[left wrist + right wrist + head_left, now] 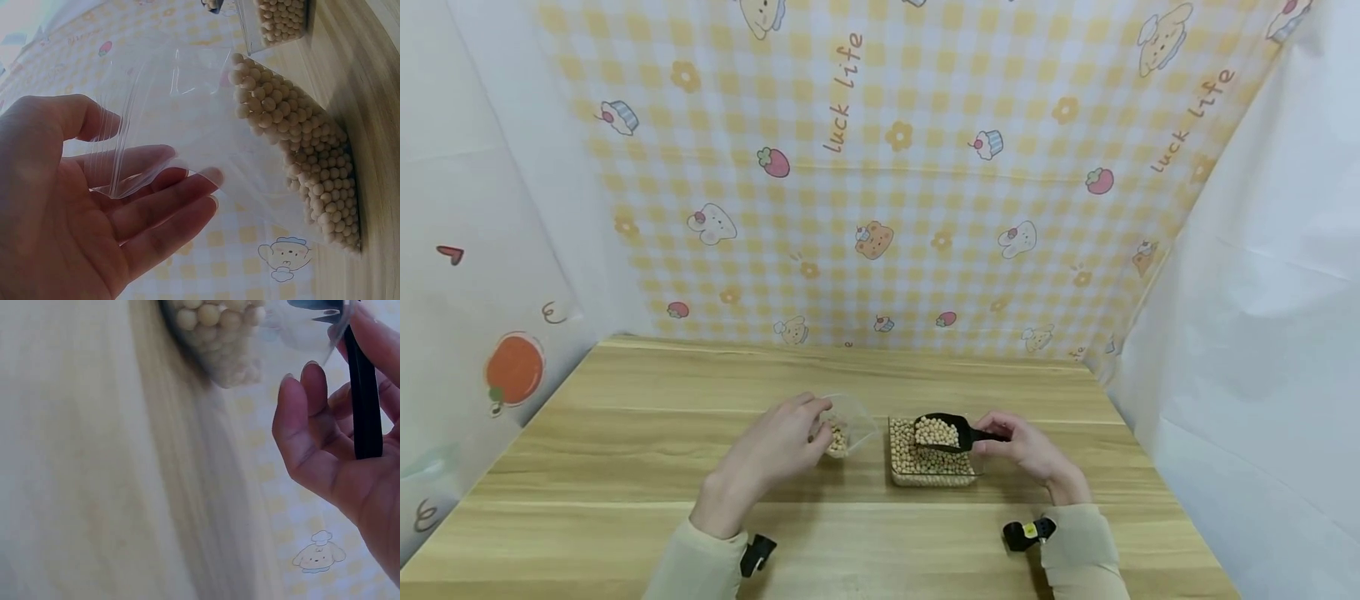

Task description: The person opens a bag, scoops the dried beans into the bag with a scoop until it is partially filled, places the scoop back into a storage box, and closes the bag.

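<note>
My left hand (775, 442) pinches the open mouth of a clear zip bag (187, 112) between thumb and fingers. Pale round dried beans (312, 156) fill the bag's lower end, which stands on the table. My right hand (1026, 454) grips the handle of a black scoop (964, 434), its bowl heaped with the same beans. The scoop is over a clear rectangular container (934, 481) full of beans, right of the bag. In the right wrist view the black handle (365, 400) runs between thumb and curled fingers; the scoop's bowl is mostly out of that frame.
The light wood-grain table (880, 542) extends to a checked, printed backdrop (880, 183) behind it. White sheets (1247, 292) hang along both sides. Black wrist mounts (757, 555) sit at both sleeves.
</note>
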Demonstrator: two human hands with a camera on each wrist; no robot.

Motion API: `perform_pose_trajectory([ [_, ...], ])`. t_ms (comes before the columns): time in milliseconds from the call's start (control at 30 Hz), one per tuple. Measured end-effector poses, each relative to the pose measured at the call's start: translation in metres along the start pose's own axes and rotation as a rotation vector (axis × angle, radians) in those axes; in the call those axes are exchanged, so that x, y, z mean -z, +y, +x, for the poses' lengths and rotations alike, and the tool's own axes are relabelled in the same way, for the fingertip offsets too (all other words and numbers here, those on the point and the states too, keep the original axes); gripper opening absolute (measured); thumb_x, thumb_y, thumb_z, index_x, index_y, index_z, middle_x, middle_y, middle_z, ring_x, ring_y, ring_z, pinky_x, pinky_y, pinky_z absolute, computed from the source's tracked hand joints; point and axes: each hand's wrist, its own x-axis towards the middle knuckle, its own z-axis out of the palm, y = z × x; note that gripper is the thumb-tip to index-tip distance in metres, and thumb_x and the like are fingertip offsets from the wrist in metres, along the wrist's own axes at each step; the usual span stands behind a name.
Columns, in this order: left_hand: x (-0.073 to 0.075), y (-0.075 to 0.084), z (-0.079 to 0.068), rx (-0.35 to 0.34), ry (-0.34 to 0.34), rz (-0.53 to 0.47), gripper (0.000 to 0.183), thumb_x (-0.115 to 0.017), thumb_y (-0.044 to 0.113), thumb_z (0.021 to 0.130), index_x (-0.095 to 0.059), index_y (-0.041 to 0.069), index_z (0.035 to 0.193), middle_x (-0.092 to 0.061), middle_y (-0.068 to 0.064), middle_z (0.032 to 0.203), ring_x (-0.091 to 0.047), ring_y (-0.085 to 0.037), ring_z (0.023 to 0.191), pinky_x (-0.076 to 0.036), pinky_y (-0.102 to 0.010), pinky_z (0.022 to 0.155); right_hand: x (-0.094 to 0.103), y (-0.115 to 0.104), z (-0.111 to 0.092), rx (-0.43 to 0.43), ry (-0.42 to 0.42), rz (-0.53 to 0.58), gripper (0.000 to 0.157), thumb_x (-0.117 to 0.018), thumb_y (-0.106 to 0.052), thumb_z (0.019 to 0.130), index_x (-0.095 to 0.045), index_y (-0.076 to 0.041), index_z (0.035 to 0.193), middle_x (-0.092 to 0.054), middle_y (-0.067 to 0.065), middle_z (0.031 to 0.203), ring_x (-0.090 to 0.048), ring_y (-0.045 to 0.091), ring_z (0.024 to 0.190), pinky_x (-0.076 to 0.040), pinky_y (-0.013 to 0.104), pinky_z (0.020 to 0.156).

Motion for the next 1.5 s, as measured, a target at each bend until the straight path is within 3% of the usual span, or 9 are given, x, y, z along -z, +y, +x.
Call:
perform_pose_trajectory([
  [333,-0.001,0.000,-0.001,0.017,-0.012,-0.009,0.039,-0.054,0.019,0.095,-0.062,-0.003,0.127,-0.063,-0.011,0.118,-0.042,-0.006,0.057,-0.044,-0.029,0.066,0.006,-0.016,-0.003,0.024,0.038,0.060,0.026,-0.069,-0.008,0.090,-0.061,0.005,0.112,-0.060,0.014,0.108,-0.057,0.017,0.098,-0.050,0.029,0.079],
  [700,0.000,0.000,0.001,0.004,-0.006,0.005,0.040,-0.054,0.019,0.095,-0.062,-0.003,0.127,-0.063,-0.010,0.117,-0.042,-0.006,0.058,-0.043,-0.028,0.065,0.003,-0.053,-0.004,0.089,0.084,-0.017,0.024,-0.069,-0.014,0.091,-0.065,-0.005,0.113,-0.065,0.013,0.104,-0.061,0.018,0.088,-0.052,0.035,0.074],
  [967,0.000,0.001,-0.002,0.012,-0.004,0.002,0.038,-0.055,0.018,0.094,-0.063,-0.003,0.126,-0.063,-0.010,0.119,-0.042,-0.005,0.058,-0.044,-0.028,0.066,-0.018,-0.080,-0.002,0.178,0.091,-0.046,0.021,-0.070,-0.010,0.090,-0.066,-0.007,0.111,-0.067,0.008,0.100,-0.060,0.015,0.082,-0.051,0.029,0.068],
  [1200,0.001,0.001,-0.002,0.011,-0.012,0.005,0.040,-0.054,0.018,0.094,-0.062,-0.003,0.127,-0.063,-0.010,0.119,-0.045,-0.005,0.061,-0.046,-0.029,0.070,-0.041,-0.099,0.003,0.167,0.081,-0.041,0.024,-0.071,-0.016,0.089,-0.067,-0.010,0.112,-0.067,0.005,0.103,-0.064,0.020,0.089,-0.054,0.031,0.075],
  [1500,0.002,0.001,0.001,0.007,-0.002,0.015,0.040,-0.056,0.019,0.094,-0.062,-0.002,0.127,-0.064,-0.008,0.113,-0.049,-0.007,0.069,-0.048,-0.030,0.072,-0.070,-0.115,0.014,0.220,0.123,-0.223,0.023,-0.072,-0.026,0.089,-0.070,-0.017,0.110,-0.064,-0.005,0.102,-0.061,0.014,0.084,-0.052,0.031,0.070],
])
